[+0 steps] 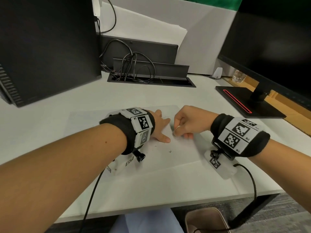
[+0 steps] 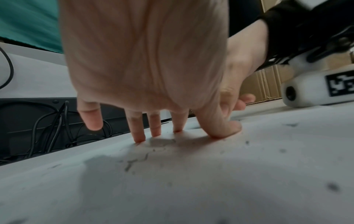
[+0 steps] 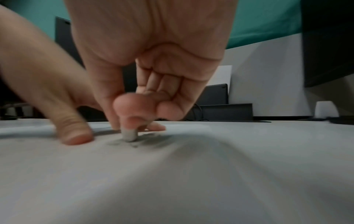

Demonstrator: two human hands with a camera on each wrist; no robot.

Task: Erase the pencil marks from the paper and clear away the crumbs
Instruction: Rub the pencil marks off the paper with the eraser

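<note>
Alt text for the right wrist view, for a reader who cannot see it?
A right hand pinches a small grey eraser against white paper, over smudged pencil marks. The left hand's thumb presses the sheet beside it.

The white plastic panel (image 1: 235,133) strapped on a black wristband behind the right hand (image 1: 190,121) carries square black-and-white coded markers. Two small printed labels can be read on it: "R2" beside the upper near marker and "R1" beside the lower one. The matching white panel (image 1: 139,125) behind the left hand (image 1: 159,126) bears the same kind of coded markers, but the characters beside them are too small to read. Another coded marker stands on the white camera housing (image 1: 215,163) under the right wrist, and it also shows in the left wrist view. No other writing can be read.
</note>
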